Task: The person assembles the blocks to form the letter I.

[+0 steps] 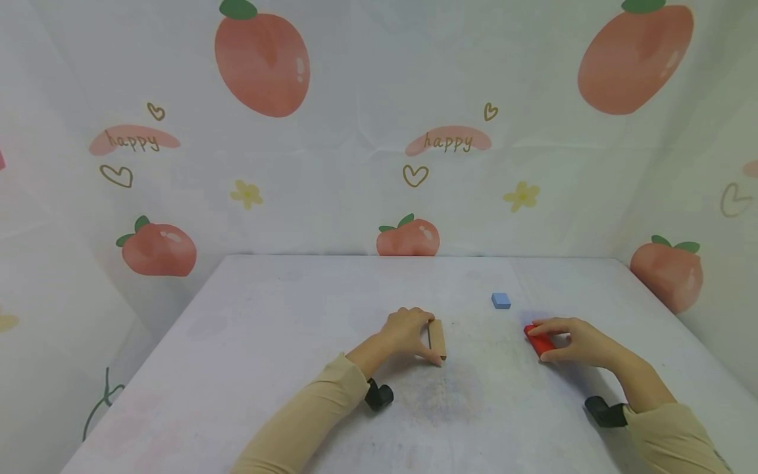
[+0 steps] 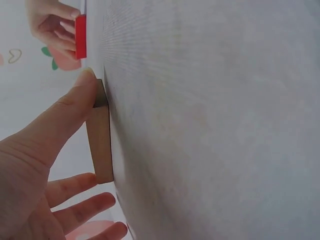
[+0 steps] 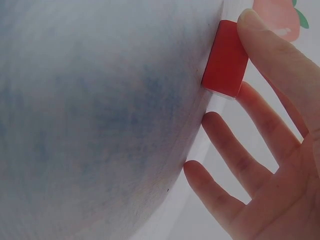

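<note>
In the head view, my left hand spans a plain wooden block near the middle of the table. The left wrist view shows the thumb at one end of this wooden block and the index fingertip at the other, with the remaining fingers spread. My right hand pinches a red block between thumb and fingers, farther right. Seen from the right wrist, the red block rests on the table under the thumb, and the other fingertips are close to the surface.
A small blue block lies behind and between the two hands. White cloth covers the table. Behind it hangs a white curtain printed with fruit. Black wrist mounts stick out under both forearms.
</note>
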The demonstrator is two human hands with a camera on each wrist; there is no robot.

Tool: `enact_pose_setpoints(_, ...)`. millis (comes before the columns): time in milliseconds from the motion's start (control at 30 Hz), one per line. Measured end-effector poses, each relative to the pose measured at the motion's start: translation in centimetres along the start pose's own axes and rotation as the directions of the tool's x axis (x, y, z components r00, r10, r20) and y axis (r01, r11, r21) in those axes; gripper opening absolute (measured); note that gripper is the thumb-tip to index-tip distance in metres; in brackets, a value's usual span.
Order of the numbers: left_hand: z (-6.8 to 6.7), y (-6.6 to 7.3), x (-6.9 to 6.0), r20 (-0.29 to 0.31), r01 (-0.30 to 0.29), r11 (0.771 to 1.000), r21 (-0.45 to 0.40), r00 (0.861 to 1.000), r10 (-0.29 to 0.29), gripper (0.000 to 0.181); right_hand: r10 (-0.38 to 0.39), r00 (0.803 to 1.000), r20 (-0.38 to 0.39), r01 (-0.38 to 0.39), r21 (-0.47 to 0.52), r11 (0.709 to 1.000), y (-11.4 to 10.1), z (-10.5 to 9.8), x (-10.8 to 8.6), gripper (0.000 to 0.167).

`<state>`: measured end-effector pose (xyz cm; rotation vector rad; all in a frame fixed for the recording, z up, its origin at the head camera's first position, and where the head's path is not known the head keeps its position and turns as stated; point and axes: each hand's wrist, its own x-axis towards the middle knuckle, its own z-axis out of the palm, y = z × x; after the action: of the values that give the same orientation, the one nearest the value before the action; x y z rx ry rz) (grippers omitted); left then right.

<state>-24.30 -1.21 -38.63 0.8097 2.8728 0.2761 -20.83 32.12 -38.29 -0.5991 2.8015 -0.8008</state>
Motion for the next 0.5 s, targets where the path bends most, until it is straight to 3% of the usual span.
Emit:
enact_pose_setpoints(133, -0.35, -0.1, -0.22, -0.012, -0.02, 0.999, -0.045, 1.0, 0.02, 0.085, -0.005, 1.0, -0.002, 0.005, -0.001, 1.0, -0.02, 0.01, -0.01, 0.039)
enact_pose_setpoints(300, -0.69, -0.51, -0.44, -0.052, -0.077, 0.978, -0.194, 0.996, 0.068, 0.06, -0.022, 1.0, 0.003, 0.022, 0.006, 1.0, -0.05, 0.03, -0.05, 0.039)
enact_pose_setpoints(500, -0.61, -0.72, -0.58, -0.073, -0.153, 0.968, -0.201, 0.987, 0.141, 0.034, -0.003, 1.0, 0.0, 0.003, -0.014, 1.0, 0.02, -0.01, -0.03, 0.039)
